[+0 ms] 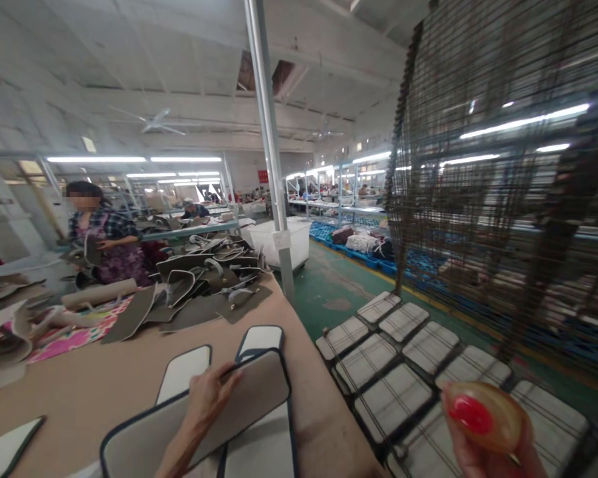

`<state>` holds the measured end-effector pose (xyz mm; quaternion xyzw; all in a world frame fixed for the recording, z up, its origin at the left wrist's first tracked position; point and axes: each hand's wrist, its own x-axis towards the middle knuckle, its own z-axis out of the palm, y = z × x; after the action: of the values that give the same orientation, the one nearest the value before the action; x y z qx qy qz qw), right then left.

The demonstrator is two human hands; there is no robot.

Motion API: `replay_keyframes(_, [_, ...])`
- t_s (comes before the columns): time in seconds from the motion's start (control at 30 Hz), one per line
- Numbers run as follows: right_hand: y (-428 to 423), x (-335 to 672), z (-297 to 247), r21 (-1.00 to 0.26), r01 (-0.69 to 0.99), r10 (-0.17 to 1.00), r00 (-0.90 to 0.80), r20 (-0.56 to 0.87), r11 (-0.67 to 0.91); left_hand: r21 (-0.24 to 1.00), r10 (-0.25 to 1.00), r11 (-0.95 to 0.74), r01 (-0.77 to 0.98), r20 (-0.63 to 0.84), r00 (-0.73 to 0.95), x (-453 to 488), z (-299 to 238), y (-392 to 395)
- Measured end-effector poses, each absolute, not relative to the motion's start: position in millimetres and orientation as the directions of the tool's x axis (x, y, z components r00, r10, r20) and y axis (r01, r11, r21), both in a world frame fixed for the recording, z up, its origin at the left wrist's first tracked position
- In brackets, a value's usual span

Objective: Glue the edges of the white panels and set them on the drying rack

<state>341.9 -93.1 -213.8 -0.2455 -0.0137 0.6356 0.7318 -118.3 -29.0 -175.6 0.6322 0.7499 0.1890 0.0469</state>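
Note:
My left hand (206,398) lies on a long grey fabric panel with dark piping (252,392), fingers curled over its upper edge, at the near part of the brown worktable (104,378). More of the same white and grey panels (184,372) lie under and beside it. My right hand (483,441) is raised at the lower right, fingers pinched round a small rounded amber object with a red spot (483,415). It hangs above a wire rack (403,372) that carries several white panels.
A heap of grey cut pieces (204,279) and a pink patterned cloth (74,332) cover the far part of the table. A person in a plaid shirt (104,242) works at the left. A metal post (272,146) stands by the table's corner. A dark mesh screen (503,166) fills the right.

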Motion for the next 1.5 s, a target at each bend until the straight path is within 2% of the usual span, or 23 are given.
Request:
replay_keyframes(0.07, [-93.3,339.1,-189.3,-0.42,-0.893,0.866,0.332,-0.373,0.162,0.38,0.984,0.031,0.925,0.152,-0.095,-95.6,-153.4,-29.2])
replay_keyframes(0.1, [-92.0,338.0,-177.6,-0.455,-0.869,0.851,0.381,-0.362,0.195,0.412,0.99,-0.013,0.911,0.131,-0.045,-83.4,-141.8,-28.2])
replay_keyframes(0.17, [-87.1,338.2,-157.2,-0.525,-0.803,0.838,0.472,-0.274,0.281,0.47,0.989,-0.125,0.874,0.131,0.071,-58.2,-119.4,-24.9])
replay_keyframes(0.27, [-76.8,345.6,-134.0,-0.612,-0.712,0.872,0.483,-0.073,0.343,0.506,0.959,-0.281,0.816,0.106,0.265,-22.2,-93.4,-19.2])
replay_keyframes(0.37, [-66.9,354.6,-113.9,-0.659,-0.641,0.892,0.439,0.105,0.393,0.553,0.914,-0.354,0.754,0.033,0.405,5.3,-79.6,-14.8])
replay_keyframes(0.6, [-50.3,356.6,-71.2,-0.713,-0.585,0.923,0.248,0.295,0.385,0.666,0.768,-0.398,0.631,-0.135,0.626,34.7,-48.3,-10.9])
replay_keyframes(0.73, [-42.8,348.1,-56.4,-0.732,-0.558,0.908,0.106,0.405,0.392,0.703,0.646,-0.45,0.551,-0.169,0.744,35.7,-26.2,-8.9])
replay_keyframes(0.9, [-36.8,330.8,-51.0,-0.754,-0.558,0.901,-0.028,0.434,0.346,0.736,0.584,-0.449,0.507,-0.188,0.79,23.7,-17.9,-4.2])
replay_keyframes(1.13, [-38.4,312.4,-49.5,-0.785,-0.554,0.908,-0.119,0.402,0.275,0.768,0.538,-0.454,0.451,-0.167,0.827,4.4,-17.2,0.5])
replay_keyframes(1.5, [-40.0,294.3,-51.6,-0.813,-0.531,0.935,-0.101,0.341,0.239,0.795,0.559,-0.41,0.448,-0.169,0.812,-7.4,-12.9,-7.3])
